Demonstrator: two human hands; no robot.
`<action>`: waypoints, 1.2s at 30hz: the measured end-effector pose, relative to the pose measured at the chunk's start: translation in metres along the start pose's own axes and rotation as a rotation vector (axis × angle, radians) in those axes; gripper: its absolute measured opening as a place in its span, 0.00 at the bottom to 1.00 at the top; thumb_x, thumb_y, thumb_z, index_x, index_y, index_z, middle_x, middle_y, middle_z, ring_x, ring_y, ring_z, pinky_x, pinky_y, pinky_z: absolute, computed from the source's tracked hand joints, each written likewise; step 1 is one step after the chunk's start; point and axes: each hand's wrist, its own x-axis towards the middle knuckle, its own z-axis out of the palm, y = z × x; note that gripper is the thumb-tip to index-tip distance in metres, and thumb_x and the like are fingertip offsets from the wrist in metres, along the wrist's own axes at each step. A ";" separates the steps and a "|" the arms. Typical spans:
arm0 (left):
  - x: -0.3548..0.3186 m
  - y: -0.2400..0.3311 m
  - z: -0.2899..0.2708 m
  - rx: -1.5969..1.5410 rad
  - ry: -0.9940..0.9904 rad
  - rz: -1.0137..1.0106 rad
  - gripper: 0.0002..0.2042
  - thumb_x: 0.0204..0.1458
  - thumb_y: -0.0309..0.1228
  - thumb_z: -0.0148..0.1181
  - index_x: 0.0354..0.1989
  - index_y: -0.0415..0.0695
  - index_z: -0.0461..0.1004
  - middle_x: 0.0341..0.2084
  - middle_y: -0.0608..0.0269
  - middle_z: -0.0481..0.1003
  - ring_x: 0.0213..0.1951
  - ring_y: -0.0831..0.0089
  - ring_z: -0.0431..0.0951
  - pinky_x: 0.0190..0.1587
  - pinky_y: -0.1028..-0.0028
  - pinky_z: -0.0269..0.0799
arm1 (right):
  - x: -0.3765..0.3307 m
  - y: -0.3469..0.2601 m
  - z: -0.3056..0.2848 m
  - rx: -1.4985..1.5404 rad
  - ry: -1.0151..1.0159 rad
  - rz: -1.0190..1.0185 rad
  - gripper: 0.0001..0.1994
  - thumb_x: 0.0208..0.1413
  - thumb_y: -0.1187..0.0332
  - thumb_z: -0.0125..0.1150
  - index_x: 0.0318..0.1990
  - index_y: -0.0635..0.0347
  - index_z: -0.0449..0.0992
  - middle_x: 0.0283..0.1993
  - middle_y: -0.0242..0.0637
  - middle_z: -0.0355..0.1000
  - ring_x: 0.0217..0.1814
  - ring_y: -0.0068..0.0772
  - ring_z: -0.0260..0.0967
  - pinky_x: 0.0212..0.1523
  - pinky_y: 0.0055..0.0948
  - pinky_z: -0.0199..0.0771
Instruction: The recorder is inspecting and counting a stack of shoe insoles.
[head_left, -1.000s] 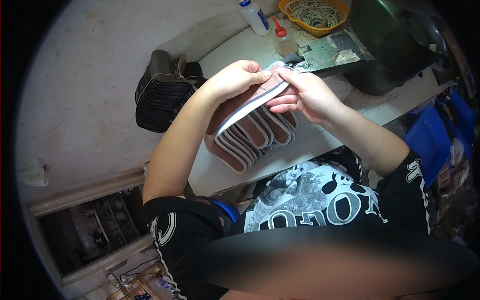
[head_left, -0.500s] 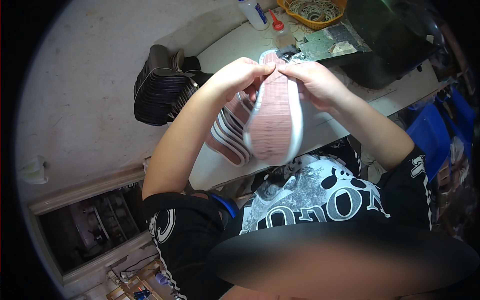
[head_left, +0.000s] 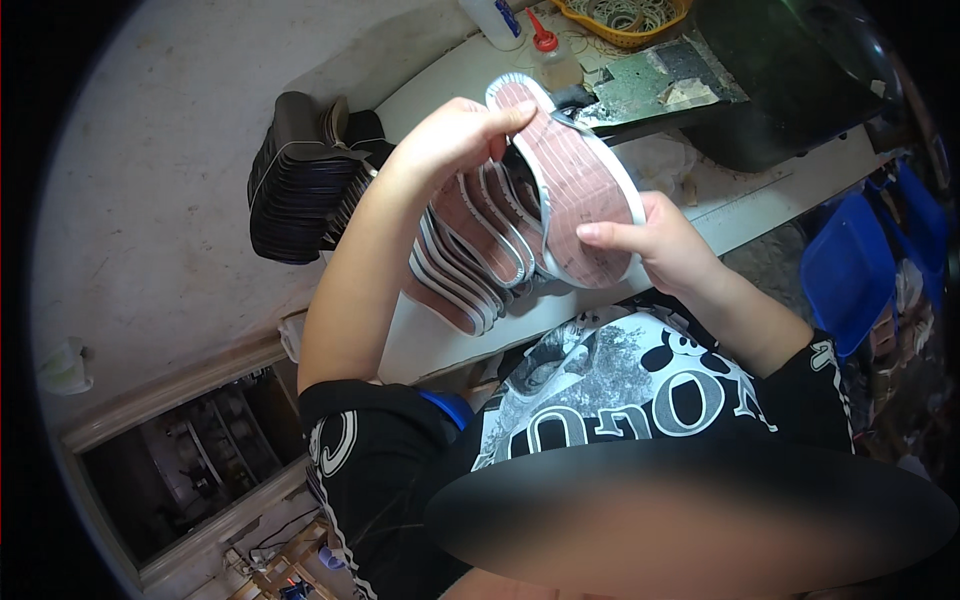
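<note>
A pink shoe sole (head_left: 585,190) with a white rim is held up between my two hands, its ribbed face showing. My left hand (head_left: 460,140) pinches its narrower far end, thumb on top. At the wider near end, my right hand (head_left: 675,240) grips the rim with the thumb laid on the pink face. The fingers of both hands are partly hidden beneath the sole. Just left of it, a row of similar soles (head_left: 465,255), pink and white-edged, leans overlapped on the white table (head_left: 430,345). The held sole's far edge is close to a dark machine part (head_left: 572,98).
A banded bundle of dark soles (head_left: 300,190) stands at the left by the wall. Toward the back are a red-tipped bottle (head_left: 555,62), a white bottle (head_left: 492,22) and a yellow basket (head_left: 625,38) of bands. A dark green machine (head_left: 785,85) occupies the back right; blue chairs (head_left: 850,265) stand right.
My right hand has moved from the sole's far end to its wide near end. The sole has turned, its wide end swinging right, which uncovers more of the row beside it.
</note>
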 end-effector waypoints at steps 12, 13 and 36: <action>0.007 -0.020 0.019 -0.626 -0.123 0.222 0.20 0.42 0.26 0.67 0.44 0.33 0.70 0.37 0.56 0.76 0.38 0.71 0.78 0.45 0.72 0.73 | 0.047 -0.001 0.016 0.158 0.062 -0.147 0.18 0.52 0.66 0.63 0.47 0.69 0.73 0.42 0.39 0.74 0.43 0.24 0.72 0.46 0.25 0.71; 0.005 -0.019 0.020 -0.630 -0.123 0.218 0.20 0.42 0.26 0.67 0.44 0.33 0.70 0.37 0.56 0.76 0.38 0.71 0.78 0.45 0.72 0.73 | 0.044 0.002 0.017 0.180 0.087 -0.133 0.17 0.52 0.66 0.63 0.46 0.69 0.73 0.41 0.39 0.75 0.41 0.25 0.72 0.44 0.24 0.72; 0.038 -0.011 -0.039 0.100 -0.328 0.262 0.30 0.40 0.40 0.69 0.52 0.42 0.69 0.44 0.63 0.71 0.48 0.72 0.68 0.51 0.76 0.62 | 0.046 0.002 0.037 0.271 0.208 -0.137 0.16 0.56 0.63 0.59 0.43 0.69 0.73 0.36 0.44 0.75 0.34 0.28 0.76 0.34 0.19 0.76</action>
